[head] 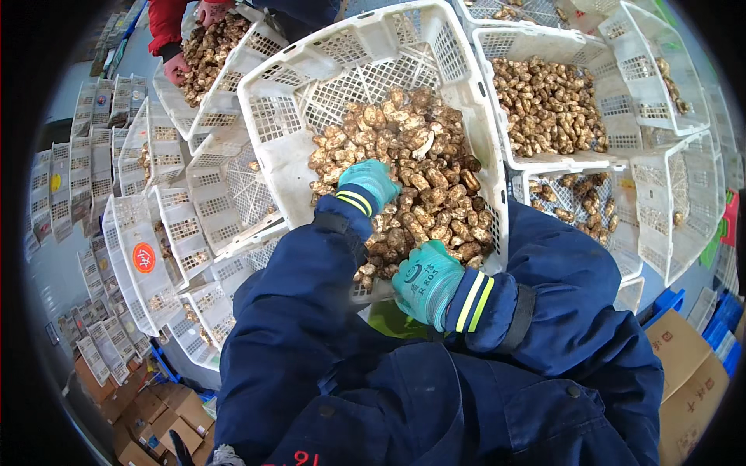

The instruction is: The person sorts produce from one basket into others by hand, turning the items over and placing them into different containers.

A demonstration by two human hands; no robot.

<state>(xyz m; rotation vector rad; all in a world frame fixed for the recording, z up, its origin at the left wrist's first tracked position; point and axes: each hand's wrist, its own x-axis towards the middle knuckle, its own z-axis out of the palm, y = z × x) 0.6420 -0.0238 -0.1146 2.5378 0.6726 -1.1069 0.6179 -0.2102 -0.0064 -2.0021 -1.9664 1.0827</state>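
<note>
A large white perforated plastic crate [265, 87] is tilted before me, with a pile of brown-and-white mottled mushrooms [428, 177] towards its near side. Wearing a teal glove, my left hand [370, 183] rests on the left part of the pile, its fingertips hidden. My right hand [428, 282], gloved the same way, is curled at the crate's near edge, against the closest mushrooms. What either palm holds is out of sight. One pale, stripped-looking mushroom [423, 145] lies on the pile beyond my hands. Something green [396, 320] shows beneath my right hand.
Another person's hand [176, 69] touches mushrooms in a crate [218, 119] at upper left. A crate of mushrooms [551, 108] stands close on the right, above one with fewer mushrooms [583, 201]. Many-celled rows of crates [140, 262] crowd the left. Cardboard boxes [679, 355] lie lower right.
</note>
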